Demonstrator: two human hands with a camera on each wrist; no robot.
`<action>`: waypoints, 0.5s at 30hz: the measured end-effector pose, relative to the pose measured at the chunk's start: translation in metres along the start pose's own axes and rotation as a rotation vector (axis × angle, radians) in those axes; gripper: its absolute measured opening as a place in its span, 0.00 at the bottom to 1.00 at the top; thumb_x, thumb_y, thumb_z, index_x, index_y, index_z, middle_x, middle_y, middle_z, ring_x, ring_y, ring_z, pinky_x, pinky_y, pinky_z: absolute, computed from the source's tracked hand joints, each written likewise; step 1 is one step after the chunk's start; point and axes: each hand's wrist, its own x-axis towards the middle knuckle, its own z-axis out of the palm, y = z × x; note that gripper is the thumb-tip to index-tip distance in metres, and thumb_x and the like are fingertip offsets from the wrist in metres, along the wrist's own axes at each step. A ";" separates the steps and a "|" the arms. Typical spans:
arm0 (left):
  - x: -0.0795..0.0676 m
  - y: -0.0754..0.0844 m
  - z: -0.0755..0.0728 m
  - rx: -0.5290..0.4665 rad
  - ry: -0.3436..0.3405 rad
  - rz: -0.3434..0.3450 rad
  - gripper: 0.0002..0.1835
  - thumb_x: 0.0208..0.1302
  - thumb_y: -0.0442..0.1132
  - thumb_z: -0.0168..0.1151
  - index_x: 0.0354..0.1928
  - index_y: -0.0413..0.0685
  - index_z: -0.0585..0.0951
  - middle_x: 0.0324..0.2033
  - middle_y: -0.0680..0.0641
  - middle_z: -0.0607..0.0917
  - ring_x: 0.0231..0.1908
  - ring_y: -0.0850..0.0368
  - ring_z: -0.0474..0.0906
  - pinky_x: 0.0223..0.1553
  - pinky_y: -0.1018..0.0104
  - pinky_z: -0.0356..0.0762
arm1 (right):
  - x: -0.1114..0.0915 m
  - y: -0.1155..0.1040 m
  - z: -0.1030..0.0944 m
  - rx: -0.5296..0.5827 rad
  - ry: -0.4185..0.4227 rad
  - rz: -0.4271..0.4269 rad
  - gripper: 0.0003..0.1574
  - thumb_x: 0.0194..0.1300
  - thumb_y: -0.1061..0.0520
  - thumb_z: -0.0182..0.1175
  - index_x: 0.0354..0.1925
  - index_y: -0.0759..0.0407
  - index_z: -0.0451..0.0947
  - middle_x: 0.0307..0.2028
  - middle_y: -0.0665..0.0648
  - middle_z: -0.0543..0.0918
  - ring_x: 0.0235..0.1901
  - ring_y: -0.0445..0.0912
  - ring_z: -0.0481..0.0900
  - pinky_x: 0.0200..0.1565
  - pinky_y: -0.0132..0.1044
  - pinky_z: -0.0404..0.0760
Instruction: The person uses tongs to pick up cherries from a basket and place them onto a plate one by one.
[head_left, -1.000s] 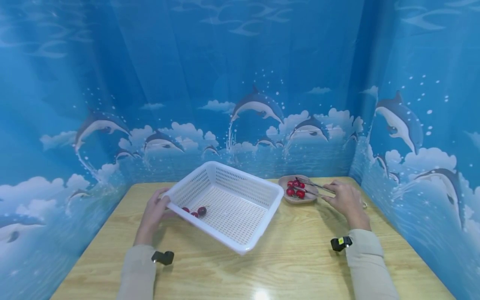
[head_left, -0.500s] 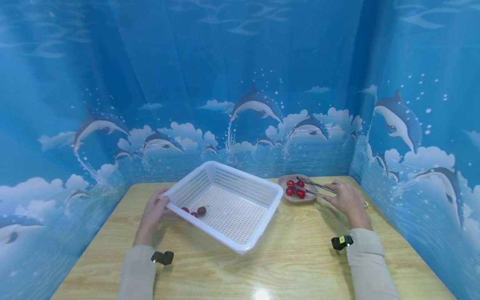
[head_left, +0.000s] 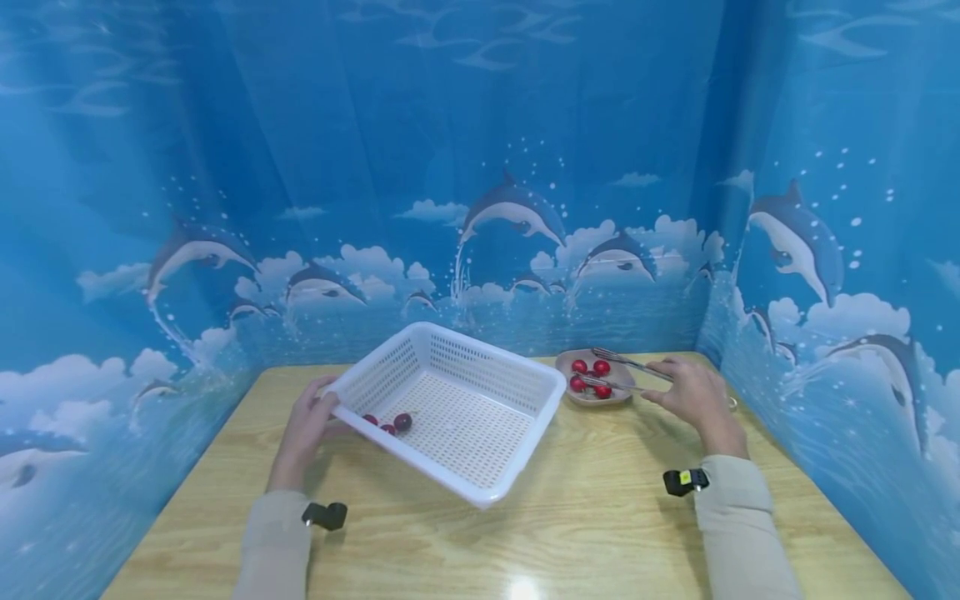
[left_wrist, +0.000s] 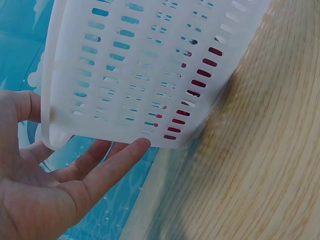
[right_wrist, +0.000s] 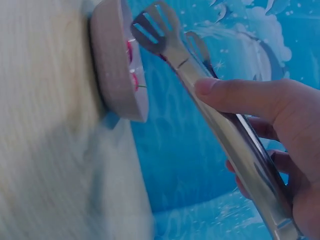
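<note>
On the left in the head view, my left hand (head_left: 306, 425) grips the rim of a white perforated plastic basket (head_left: 472, 417), which is tilted toward its left corner. Three visible dark red cherries (head_left: 403, 422) have gathered in that corner. The left wrist view shows my thumb outside the rim and fingers beneath the basket wall (left_wrist: 125, 75). At the right, my right hand (head_left: 697, 400) holds metal tongs (right_wrist: 225, 130), their arms apart. The slotted tips are above a small pinkish bowl (head_left: 600, 402) with several red cherries (head_left: 602, 367); I see no cherry between the tips.
A light wooden table (head_left: 585, 517) lies under everything. Behind it and along both sides hangs a blue dolphin-print curtain (head_left: 480, 208), close to the bowl's far side.
The tongs have lifted slightly and their arms have spread wider over the bowl. The cherries in the bowl have shifted a little. My left hand and the basket look unmoved.
</note>
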 end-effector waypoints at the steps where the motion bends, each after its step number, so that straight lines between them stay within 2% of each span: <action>1: 0.000 0.000 0.000 0.002 0.001 0.000 0.30 0.79 0.44 0.41 0.80 0.51 0.58 0.72 0.30 0.67 0.68 0.33 0.71 0.65 0.43 0.83 | 0.001 -0.002 -0.001 -0.001 -0.004 -0.003 0.36 0.60 0.41 0.73 0.62 0.55 0.82 0.61 0.70 0.81 0.54 0.69 0.81 0.41 0.64 0.87; 7: -0.001 0.002 0.000 -0.005 -0.001 0.007 0.30 0.79 0.43 0.42 0.79 0.49 0.59 0.71 0.29 0.67 0.68 0.32 0.71 0.65 0.42 0.82 | 0.000 -0.015 -0.017 0.005 0.021 -0.044 0.37 0.58 0.41 0.74 0.62 0.56 0.82 0.54 0.68 0.84 0.43 0.64 0.83 0.34 0.59 0.86; 12: -0.001 0.002 0.000 -0.007 -0.005 0.013 0.30 0.78 0.42 0.43 0.79 0.48 0.59 0.71 0.29 0.67 0.69 0.32 0.70 0.65 0.42 0.82 | -0.005 -0.029 -0.036 0.017 0.109 -0.091 0.35 0.56 0.44 0.76 0.59 0.58 0.84 0.47 0.64 0.86 0.38 0.59 0.83 0.27 0.51 0.83; 15: 0.000 0.001 -0.002 -0.006 -0.003 0.015 0.30 0.79 0.42 0.42 0.79 0.49 0.59 0.72 0.29 0.67 0.68 0.32 0.70 0.65 0.42 0.82 | -0.008 -0.038 -0.044 0.030 0.161 -0.117 0.34 0.56 0.46 0.77 0.58 0.58 0.85 0.46 0.64 0.86 0.39 0.59 0.83 0.27 0.51 0.82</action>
